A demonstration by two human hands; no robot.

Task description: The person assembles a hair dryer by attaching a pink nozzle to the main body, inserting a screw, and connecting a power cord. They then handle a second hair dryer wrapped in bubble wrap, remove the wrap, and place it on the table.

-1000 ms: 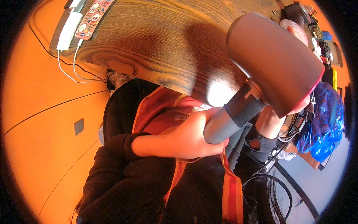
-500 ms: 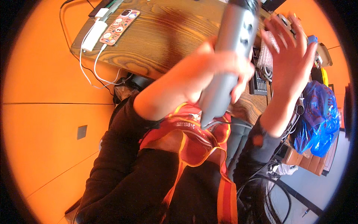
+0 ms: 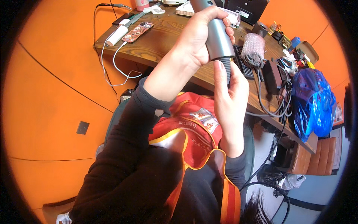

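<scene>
My left hand (image 3: pixel 201 35) is wrapped around a grey metallic cylindrical appliance handle (image 3: pixel 220 41), held tilted above the table's front edge. Its upper end reaches the top of the picture, partly hidden by my fingers. From the lower end sticks out a black ribbed cord sleeve (image 3: pixel 224 63). My right hand (image 3: pixel 233 95) is below, with thumb and fingers closed on this sleeve from both sides.
On the wooden table (image 3: pixel 164 44) lie a phone in a patterned case (image 3: pixel 138 32) and a white power strip (image 3: pixel 117 36). A bubble-wrapped item (image 3: pixel 253 45) with a grey cord, a dark box (image 3: pixel 272 76) and a blue plastic bag (image 3: pixel 313 104) are at the right.
My right hand was raised and spread apart from the appliance; it has come down onto its ribbed sleeve. The appliance has been turned, its lower end now showing the sleeve.
</scene>
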